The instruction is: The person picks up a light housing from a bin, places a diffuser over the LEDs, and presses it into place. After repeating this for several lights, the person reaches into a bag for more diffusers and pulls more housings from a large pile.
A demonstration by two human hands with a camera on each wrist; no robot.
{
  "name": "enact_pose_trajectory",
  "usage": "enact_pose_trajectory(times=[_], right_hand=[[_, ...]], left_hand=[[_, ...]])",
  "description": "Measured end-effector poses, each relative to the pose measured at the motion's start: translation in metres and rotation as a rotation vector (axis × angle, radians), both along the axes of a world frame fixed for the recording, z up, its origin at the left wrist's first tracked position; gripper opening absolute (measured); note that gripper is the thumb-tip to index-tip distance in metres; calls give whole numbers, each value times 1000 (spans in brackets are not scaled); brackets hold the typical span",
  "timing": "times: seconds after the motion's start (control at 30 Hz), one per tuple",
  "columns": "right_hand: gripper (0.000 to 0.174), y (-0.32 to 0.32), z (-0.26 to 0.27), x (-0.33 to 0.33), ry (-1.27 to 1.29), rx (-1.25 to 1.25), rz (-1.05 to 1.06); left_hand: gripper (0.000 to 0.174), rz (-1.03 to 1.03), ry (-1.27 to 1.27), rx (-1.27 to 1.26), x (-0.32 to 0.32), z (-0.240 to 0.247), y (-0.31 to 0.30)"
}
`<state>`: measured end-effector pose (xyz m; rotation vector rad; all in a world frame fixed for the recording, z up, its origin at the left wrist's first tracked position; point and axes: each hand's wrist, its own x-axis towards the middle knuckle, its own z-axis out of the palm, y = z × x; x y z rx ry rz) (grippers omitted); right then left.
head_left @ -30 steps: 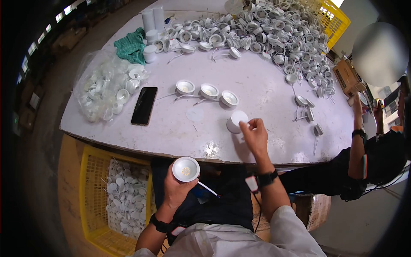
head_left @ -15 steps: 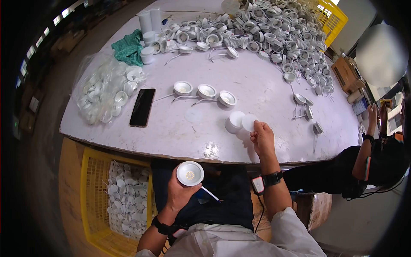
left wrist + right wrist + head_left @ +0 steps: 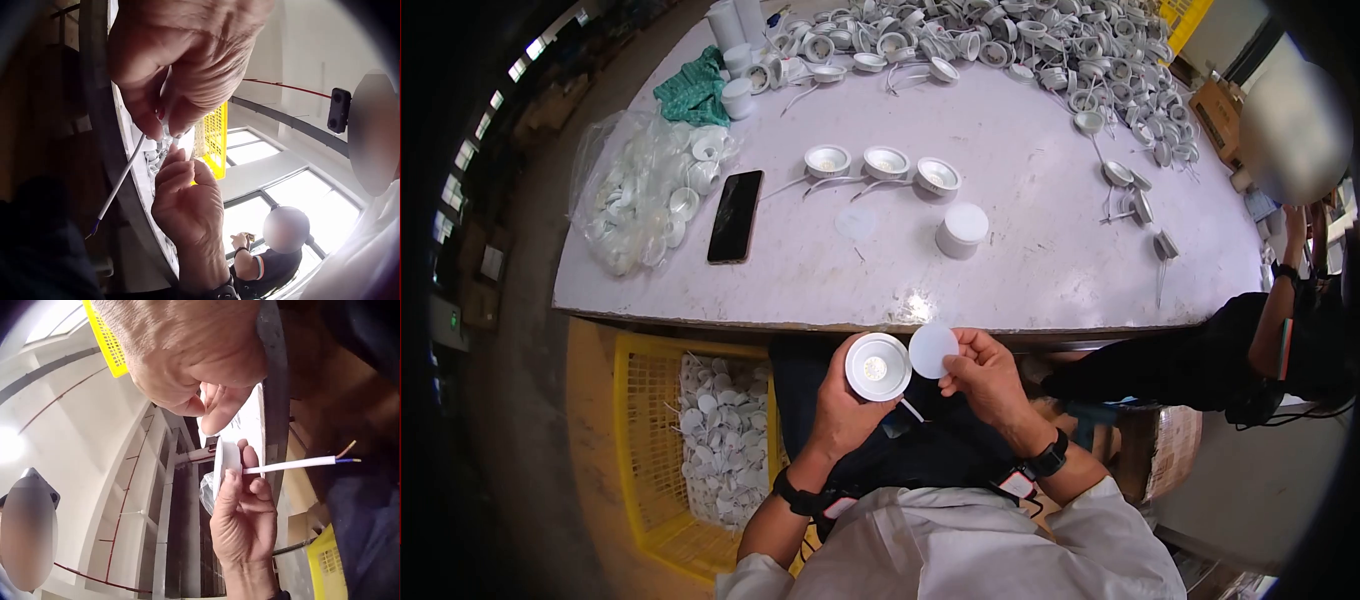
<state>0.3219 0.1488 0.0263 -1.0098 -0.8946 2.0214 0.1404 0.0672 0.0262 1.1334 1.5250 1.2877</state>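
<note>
In the head view my left hand grips a white round LED downlight by its rim, with the chip side facing up. A white cable sticks out from its back in the right wrist view, ending in bare coloured wires. My right hand pinches a thin, translucent white disc between thumb and fingers. The disc's edge is right at the downlight's rim. Both hands are over the lap, in front of the table edge. Ahead of them on the table stands a stack of white discs.
Three downlights stand in a row on the table. A phone and a plastic bag of white parts lie to the left. Many lamp housings are heaped at the back. A yellow crate of white pieces sits below left.
My right hand has taken a disc off the stack and brought it back beside the downlight. My left hand has moved slightly up and right with the downlight.
</note>
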Motion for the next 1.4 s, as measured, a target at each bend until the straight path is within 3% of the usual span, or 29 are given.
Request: enact_pose_trajectory(times=[0.3, 0.37, 0.4, 0.47, 0.5, 0.7, 0.83, 0.93, 1.0, 1.03, 1.23, 1.3, 1.4], right_hand=[[19, -12, -5, -4, -5, -55, 26], [16, -19, 0, -6, -201, 641, -116], [16, -18, 0, -5, -198, 641, -113], [19, -17, -2, -3, -296, 1188, -157], [26, -18, -6, -6, -255, 1180, -170], [29, -16, -12, -11, -301, 1347, -161], [25, -15, -7, -12, -327, 1319, -150], [19, -16, 4, -10, -338, 1143, -142], [18, -14, 17, -13, -251, 221, 49], [23, -9, 4, -14, -198, 201, 141], [22, -14, 0, -28, -211, 218, 122], [23, -15, -1, -29, -213, 230, 123], [25, -16, -3, -32, -207, 230, 120]], left_hand=[[70, -5, -35, 30, -3, -2, -4], [71, -3, -108, 70, -5, -9, -5], [71, 0, -106, 70, -6, -8, -5], [73, 8, -181, 24, -6, -6, -6], [73, 9, -180, 24, -6, -4, -5], [73, -3, -72, 85, -5, 5, -4], [76, -36, -111, 70, -5, 5, -3], [75, -24, -90, 47, -6, 3, -3], [75, -18, -78, 18, -5, 2, -4], [75, -45, -87, 16, -4, 1, -4], [74, -114, -45, 25, 1, -3, -4], [67, -138, -458, 73, 3, -5, -7], [59, -172, -363, 95, 1, 2, -7]])
